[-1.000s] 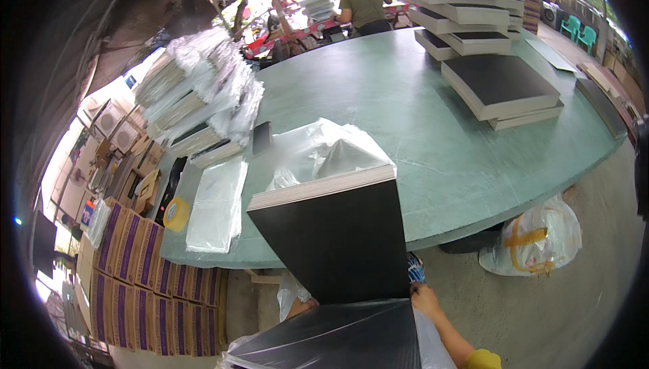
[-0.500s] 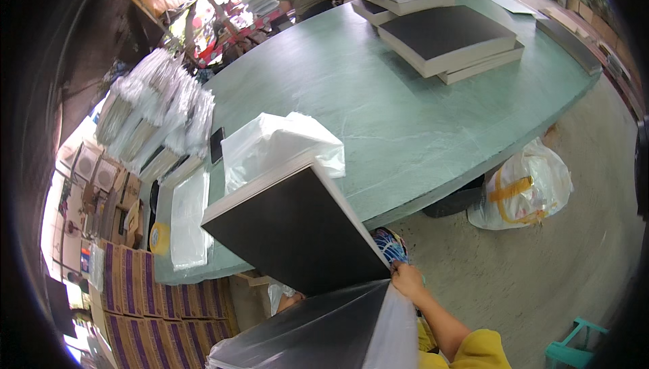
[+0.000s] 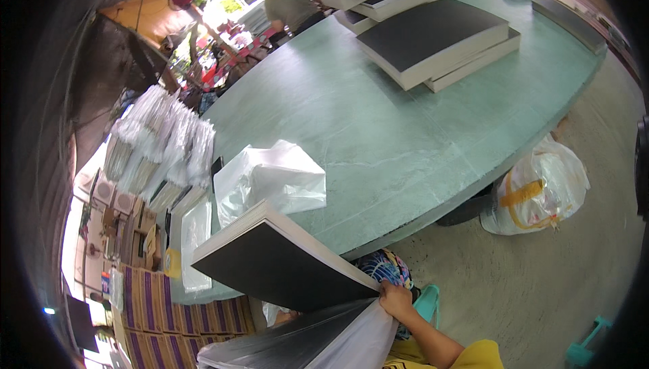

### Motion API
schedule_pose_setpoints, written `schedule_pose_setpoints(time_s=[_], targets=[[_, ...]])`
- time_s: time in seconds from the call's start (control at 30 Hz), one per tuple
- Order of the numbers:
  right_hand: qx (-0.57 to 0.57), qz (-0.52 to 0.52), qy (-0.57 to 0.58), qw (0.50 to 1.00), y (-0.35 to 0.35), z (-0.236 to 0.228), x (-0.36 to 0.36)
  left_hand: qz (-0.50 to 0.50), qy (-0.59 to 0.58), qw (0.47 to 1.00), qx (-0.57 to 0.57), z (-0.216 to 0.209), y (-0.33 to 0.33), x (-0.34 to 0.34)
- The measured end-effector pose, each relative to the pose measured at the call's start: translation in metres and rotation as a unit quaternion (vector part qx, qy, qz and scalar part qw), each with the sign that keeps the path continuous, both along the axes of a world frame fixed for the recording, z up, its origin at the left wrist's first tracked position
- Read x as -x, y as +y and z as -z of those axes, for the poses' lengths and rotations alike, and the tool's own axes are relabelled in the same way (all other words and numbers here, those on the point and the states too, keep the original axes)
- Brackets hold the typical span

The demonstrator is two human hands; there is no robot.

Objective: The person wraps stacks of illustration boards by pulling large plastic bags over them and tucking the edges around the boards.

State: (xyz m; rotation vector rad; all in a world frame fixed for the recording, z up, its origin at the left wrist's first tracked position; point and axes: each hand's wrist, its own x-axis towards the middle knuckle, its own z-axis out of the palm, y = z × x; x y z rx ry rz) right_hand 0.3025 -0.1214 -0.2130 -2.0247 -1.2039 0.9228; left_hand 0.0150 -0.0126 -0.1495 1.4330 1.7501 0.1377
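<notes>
A thick book (image 3: 284, 261) with a black cover and pale page edges tilts in front of me at the table's near edge. Its lower part is inside a clear plastic bag (image 3: 368, 335). My right hand (image 3: 397, 299) is closed on the bag's edge at the book's right corner. Only a small part of my left hand (image 3: 286, 317) shows, behind the book's lower left side; its fingers are hidden by the book and the bag.
On the green table (image 3: 378, 153) stand a white plastic bundle (image 3: 270, 176), stacked black-covered books (image 3: 433, 34) and a pile of plastic-wrapped books (image 3: 159, 139). Tape (image 3: 173, 263) lies by the left edge. Cartons (image 3: 152, 301), a filled bag (image 3: 534, 193) and a person (image 3: 291, 4) are around it.
The book has tilted flatter and sits lower, with the bag sagging below it. My right hand is slightly lower, still gripping the bag's edge. The whole view has shifted and turned a little.
</notes>
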Motion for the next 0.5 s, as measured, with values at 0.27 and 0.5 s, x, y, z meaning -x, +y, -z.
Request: schedule_pose_setpoints(time_s=[0.27, 0.5], targets=[[0.001, 0.018, -0.007, 1.000, 0.002, -0.003, -0.003, -0.016, -0.012, 1.000, -0.002, 0.000, -0.010, 0.007], [0.026, 0.045, -0.003, 0.999, 0.004, 0.007, 0.004, -0.024, -0.041, 0.999, -0.011, 0.006, -0.021, 0.022]])
